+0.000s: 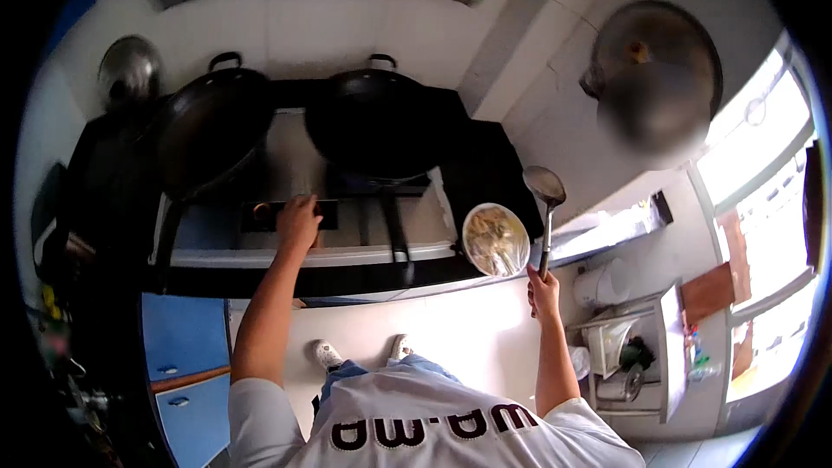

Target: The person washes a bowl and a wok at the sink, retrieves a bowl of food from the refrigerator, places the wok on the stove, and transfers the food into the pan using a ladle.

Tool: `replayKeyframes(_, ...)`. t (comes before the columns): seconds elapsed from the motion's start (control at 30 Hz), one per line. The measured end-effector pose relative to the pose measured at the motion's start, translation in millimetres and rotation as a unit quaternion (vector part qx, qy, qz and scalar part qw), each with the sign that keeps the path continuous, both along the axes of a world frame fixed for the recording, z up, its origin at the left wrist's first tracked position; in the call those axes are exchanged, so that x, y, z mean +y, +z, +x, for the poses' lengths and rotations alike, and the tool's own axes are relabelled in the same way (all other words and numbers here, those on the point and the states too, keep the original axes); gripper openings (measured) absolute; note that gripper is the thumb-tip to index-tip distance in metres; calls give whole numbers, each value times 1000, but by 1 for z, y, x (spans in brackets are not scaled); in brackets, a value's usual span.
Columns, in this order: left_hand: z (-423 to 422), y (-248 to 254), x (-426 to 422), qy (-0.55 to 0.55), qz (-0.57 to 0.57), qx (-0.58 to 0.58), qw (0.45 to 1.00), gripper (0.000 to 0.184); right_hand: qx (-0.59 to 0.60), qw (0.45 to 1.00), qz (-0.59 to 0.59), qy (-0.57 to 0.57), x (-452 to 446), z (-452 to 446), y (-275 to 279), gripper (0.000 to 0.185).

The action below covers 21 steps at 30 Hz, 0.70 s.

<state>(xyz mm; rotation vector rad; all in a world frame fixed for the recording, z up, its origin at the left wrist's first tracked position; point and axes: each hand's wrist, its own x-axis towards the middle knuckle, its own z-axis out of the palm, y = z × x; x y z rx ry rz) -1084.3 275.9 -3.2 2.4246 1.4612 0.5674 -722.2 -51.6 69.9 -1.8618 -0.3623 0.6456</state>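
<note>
My left hand [297, 224] reaches over the stove's front control panel [276, 218]. Its fingers are curled at the panel's right part, seemingly round a stove knob that they cover. A round knob [261, 211] shows just left of them. In my right hand [543, 291] is the handle of a metal ladle [545, 184], its bowl pointing away from me above the counter's right end. Left of the ladle, a white bowl [496, 241] of pale, mixed food stands at the counter's front edge. Two dark woks, a left wok [212, 130] and a right wok [368, 126], sit on the stove.
A large round pan lid [659, 69] is at the upper right by the wall. A metal pot or lid [130, 69] stands at the far left. The right wok's long handle [394, 225] juts toward me. Blue cabinets [185, 338] are below left; a shelf rack [672, 347] stands right.
</note>
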Motion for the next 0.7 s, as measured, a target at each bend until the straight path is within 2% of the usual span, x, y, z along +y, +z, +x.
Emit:
replayKeyframes(0.07, 8, -5, -25, 73, 102, -59, 990, 30, -8, 1000, 7, -18, -15, 22, -25, 27)
replayKeyframes(0.1, 17, -3, -47, 93, 117, -98, 984, 26, -32, 999, 7, -25, -26, 42, -57, 22)
replayKeyframes(0.13, 29, -3, -73, 112, 130, -138, 975, 22, -13, 999, 19, -25, -30, 48, -64, 19)
replayKeyframes(0.2, 72, -14, -137, 88, -64, -259, 960, 19, -48, 998, 15, -25, -32, 59, -89, 18)
replayKeyframes(0.23, 87, -78, -154, -13, -112, -298, 948, 16, -47, 998, 29, -23, -31, 66, -108, 19)
replayKeyframes(0.27, 121, -55, -181, -50, -273, -368, 887, 14, -34, 998, 41, -14, -27, 71, -115, 21)
replayKeyframes(0.33, 176, -50, -208, -51, -445, -433, 782, 21, -45, 997, 57, -22, -17, 73, -122, 24)
replayKeyframes(0.37, 200, -42, -213, -22, -494, -448, 745, 26, -34, 998, 56, -13, -13, 75, -122, 26)
replayKeyframes(0.47, 243, -33, -206, 13, -575, -427, 698, 44, -1, 999, 51, -4, -6, 74, -117, 27)
replayKeyframes(0.6, 261, -26, -203, 5, -614, -411, 674, 51, 72, 992, 99, -12, -1, 66, -103, 26)
replayKeyframes(0.67, 262, -26, -203, -1, -642, -446, 624, 54, 67, 994, 82, -28, 3, 62, -103, 20)
replayKeyframes(0.7, 261, -25, -203, -2, -642, -442, 627, 54, 63, 995, 72, -43, 4, 60, -102, 17)
